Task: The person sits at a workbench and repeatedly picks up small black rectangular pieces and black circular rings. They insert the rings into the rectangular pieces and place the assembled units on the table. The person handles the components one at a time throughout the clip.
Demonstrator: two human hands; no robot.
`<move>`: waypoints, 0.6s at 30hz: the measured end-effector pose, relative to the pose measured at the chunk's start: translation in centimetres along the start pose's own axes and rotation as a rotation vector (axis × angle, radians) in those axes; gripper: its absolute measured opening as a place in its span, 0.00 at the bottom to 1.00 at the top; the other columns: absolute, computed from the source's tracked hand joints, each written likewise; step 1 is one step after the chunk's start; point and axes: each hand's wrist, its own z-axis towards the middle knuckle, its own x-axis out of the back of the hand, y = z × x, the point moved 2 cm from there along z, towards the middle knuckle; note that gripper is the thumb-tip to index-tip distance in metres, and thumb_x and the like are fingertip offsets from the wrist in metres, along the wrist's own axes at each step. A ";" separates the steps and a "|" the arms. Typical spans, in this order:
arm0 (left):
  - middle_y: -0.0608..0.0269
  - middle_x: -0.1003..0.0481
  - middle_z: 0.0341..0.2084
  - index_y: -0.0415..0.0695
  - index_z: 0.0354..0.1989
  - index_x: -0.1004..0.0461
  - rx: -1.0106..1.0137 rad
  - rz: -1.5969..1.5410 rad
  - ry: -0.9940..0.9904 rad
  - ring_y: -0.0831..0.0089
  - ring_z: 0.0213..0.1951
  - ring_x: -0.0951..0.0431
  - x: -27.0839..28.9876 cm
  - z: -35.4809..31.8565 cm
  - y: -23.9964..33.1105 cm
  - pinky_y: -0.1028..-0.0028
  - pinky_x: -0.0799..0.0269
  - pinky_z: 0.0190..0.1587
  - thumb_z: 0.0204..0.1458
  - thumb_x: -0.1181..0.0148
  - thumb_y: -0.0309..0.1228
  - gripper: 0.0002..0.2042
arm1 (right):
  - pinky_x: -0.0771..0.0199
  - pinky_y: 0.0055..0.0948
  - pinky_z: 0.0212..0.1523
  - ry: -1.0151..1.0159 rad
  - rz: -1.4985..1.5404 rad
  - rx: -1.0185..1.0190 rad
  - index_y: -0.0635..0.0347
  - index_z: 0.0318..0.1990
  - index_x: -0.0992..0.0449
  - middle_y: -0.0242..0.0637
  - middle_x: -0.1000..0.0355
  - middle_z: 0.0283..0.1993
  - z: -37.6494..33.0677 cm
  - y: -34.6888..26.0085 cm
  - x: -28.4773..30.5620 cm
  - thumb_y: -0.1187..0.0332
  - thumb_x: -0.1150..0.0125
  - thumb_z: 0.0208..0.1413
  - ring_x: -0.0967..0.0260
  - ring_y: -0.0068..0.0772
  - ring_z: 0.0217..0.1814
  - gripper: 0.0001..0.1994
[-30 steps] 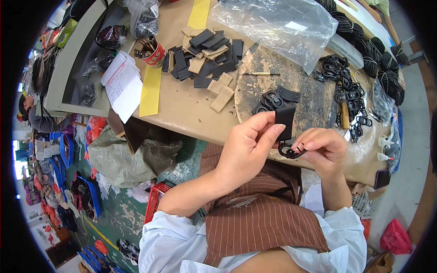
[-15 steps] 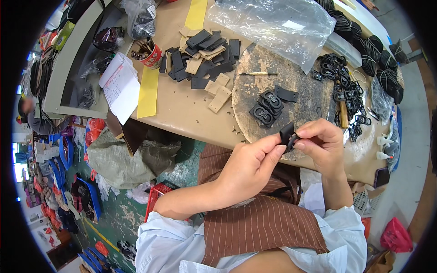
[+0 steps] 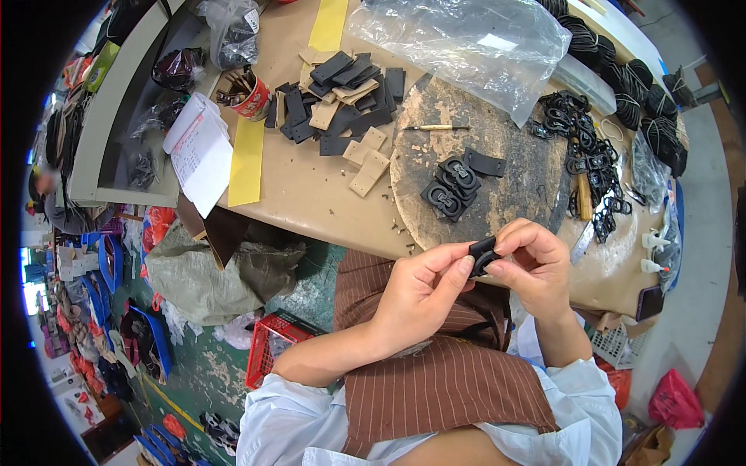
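Shift since a second earlier: the black strip (image 3: 479, 247) had stood upright in the left hand (image 3: 420, 291) with the black buckle (image 3: 485, 264) below it; by now strip and buckle sat tight together, and the right hand (image 3: 536, 276) had closed in beside the left.
Left grip: thumb and fingers pinched the near end of the strip, with no gap left around it.
Right grip: thumb and forefinger pressed on the strip and buckle from the other side.
Strip and buckle: held up between both hands, near the front edge of the counter (image 3: 311, 186), above the brown striped apron (image 3: 451, 388).
Round board (image 3: 521, 210): it lay beyond the hands, bearing a cluster of black buckled pieces (image 3: 452, 188), a loose dark strip (image 3: 485, 162) and a slim pointed tool (image 3: 435, 127).
Left of the board: a heap of black and tan pieces (image 3: 350, 85), then a red cup (image 3: 255, 103) full of sticks.
Right of the board: a tangle of black buckles (image 3: 571, 124) beside a wooden handle (image 3: 584, 198).
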 end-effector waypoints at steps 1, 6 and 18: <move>0.64 0.25 0.34 0.34 0.47 0.31 -0.058 0.010 0.014 0.82 0.35 0.27 -0.2 0.0 0.0 0.82 0.29 0.36 0.56 0.50 0.26 0.13 | 0.36 0.21 0.40 -0.016 -0.008 -0.021 0.65 0.35 0.28 0.35 0.32 0.35 0.1 -0.2 0.0 0.82 0.36 0.42 0.35 0.23 0.38 0.11; 0.56 0.23 0.29 0.38 0.43 0.28 -0.186 0.517 -0.042 0.71 0.29 0.21 0.5 1.1 0.5 0.76 0.27 0.31 0.49 0.42 0.26 0.12 | 0.35 0.19 0.40 -0.138 -0.294 -0.106 0.66 0.41 0.28 0.32 0.32 0.35 1.6 -0.5 0.6 0.78 0.40 0.48 0.35 0.21 0.37 0.11; 0.66 0.30 0.30 0.35 0.36 0.27 -0.061 0.034 0.146 0.79 0.33 0.24 2.2 2.3 -0.4 0.81 0.28 0.34 0.43 0.36 0.21 0.11 | 0.28 0.18 0.33 0.155 0.306 -0.298 0.66 0.38 0.29 0.32 0.31 0.31 -0.1 3.1 0.3 0.76 0.39 0.49 0.32 0.17 0.30 0.09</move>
